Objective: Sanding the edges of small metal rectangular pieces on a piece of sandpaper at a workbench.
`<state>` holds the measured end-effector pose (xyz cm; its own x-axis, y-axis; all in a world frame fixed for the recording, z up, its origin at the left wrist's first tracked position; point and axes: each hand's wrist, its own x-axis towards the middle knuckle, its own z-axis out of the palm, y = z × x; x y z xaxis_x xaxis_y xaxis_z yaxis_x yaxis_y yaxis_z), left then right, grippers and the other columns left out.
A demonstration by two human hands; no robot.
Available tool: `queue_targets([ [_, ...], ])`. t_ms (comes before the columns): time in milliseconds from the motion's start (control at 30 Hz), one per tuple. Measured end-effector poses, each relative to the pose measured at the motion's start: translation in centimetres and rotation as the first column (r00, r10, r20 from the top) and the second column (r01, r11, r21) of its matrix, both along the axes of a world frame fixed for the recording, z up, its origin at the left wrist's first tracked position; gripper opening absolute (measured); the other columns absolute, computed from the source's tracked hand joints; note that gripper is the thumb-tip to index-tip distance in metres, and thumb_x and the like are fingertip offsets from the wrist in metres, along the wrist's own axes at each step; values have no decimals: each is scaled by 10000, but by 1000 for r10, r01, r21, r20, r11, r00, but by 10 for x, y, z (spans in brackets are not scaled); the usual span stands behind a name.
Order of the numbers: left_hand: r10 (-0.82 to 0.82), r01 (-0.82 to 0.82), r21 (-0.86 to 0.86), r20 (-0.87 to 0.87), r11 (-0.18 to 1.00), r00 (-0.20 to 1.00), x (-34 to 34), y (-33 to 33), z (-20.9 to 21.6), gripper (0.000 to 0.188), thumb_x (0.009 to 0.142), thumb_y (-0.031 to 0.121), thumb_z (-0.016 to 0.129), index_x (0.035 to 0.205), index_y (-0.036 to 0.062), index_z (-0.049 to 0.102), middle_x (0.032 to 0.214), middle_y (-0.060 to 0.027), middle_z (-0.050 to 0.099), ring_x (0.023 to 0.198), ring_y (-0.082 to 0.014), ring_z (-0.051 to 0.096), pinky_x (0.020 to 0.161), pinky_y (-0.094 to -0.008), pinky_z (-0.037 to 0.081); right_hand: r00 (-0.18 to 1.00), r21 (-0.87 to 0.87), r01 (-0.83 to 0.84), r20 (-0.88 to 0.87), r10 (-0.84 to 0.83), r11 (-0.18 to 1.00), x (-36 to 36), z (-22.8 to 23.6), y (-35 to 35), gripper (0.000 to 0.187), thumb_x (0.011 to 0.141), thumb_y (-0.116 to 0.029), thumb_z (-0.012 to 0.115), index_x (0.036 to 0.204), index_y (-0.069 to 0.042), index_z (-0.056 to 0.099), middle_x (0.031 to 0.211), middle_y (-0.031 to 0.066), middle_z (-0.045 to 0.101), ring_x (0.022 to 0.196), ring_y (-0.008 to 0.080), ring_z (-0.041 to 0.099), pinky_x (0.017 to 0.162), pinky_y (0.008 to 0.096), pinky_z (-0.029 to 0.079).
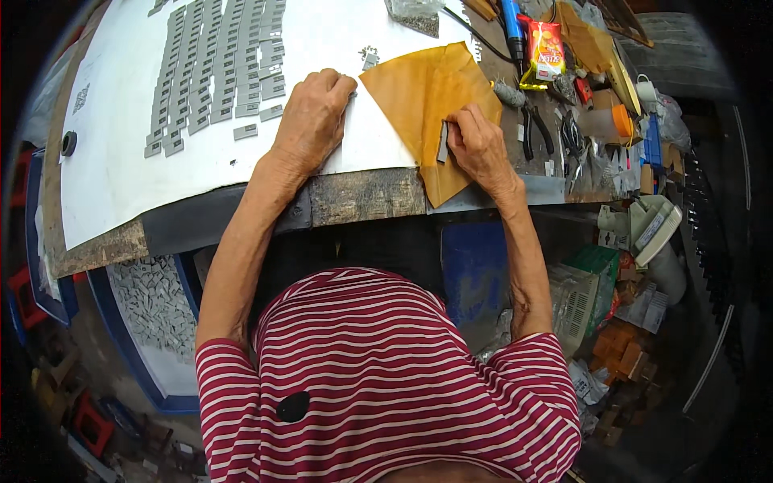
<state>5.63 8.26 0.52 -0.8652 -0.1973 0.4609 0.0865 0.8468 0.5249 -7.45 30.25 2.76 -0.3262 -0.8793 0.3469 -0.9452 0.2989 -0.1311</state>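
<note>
My right hand (480, 143) grips a small grey rectangular bar (443, 142), holding it over a folded sheet of orange-brown paper (431, 97) that overhangs the table's front edge. To its left, my left hand (314, 117) rests closed on the white sheet (217, 173), fingers curled down; whatever they hold is hidden. Beyond that hand, rows of small grey rectangular pieces (213, 68) cover the sheet, with one piece (245, 131) lying apart at the near end. A few tiny grey bits (369, 58) lie by the paper's upper left corner.
Black-handled pliers (535, 133), a red snack packet (544, 52) and a blue tool (513, 24) crowd the table's right side. A black ring (69, 143) sits at the left edge. Below the table, a blue tray (179, 404) holds many grey pieces. A clear bag (415, 18) lies at the back.
</note>
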Motion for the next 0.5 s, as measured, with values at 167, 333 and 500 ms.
queue_targets([
  [167, 8, -9, -141, -6, 990, 1000, 1, 1, 0, 161, 723, -34, 511, 882, -19, 537, 826, -128, 525, 774, -259, 523, 718, -346, 441, 999, -29, 23, 33, -22, 999, -1, -3, 0, 99, 726, 6, 548, 807, 4, 492, 754, 157, 484, 671, 334, 538, 584, 393, 450],
  [333, 13, 6, -143, 127, 990, 992, 1, 2, 5, 254, 734, -53, 512, 984, -10, 515, 910, -161, 537, 868, -300, 539, 789, -369, 435, 887, -59, 256, 411, -210, 965, 2, 6, 1, 40, 770, -22, 513, 776, 18, 509, 755, 164, 528, 671, 330, 551, 598, 358, 450],
  [500, 32, -26, -66, 93, 998, 995, 0, 3, 6, 231, 745, -58, 499, 970, -9, 524, 892, -149, 536, 851, -294, 540, 758, -365, 437, 337, 18, 503, 916, -215, 864, 2, 16, 0, 147, 826, -108, 556, 730, 2, 541, 601, -16, 475, 500, 37, 418, 427, 182, 322],
])
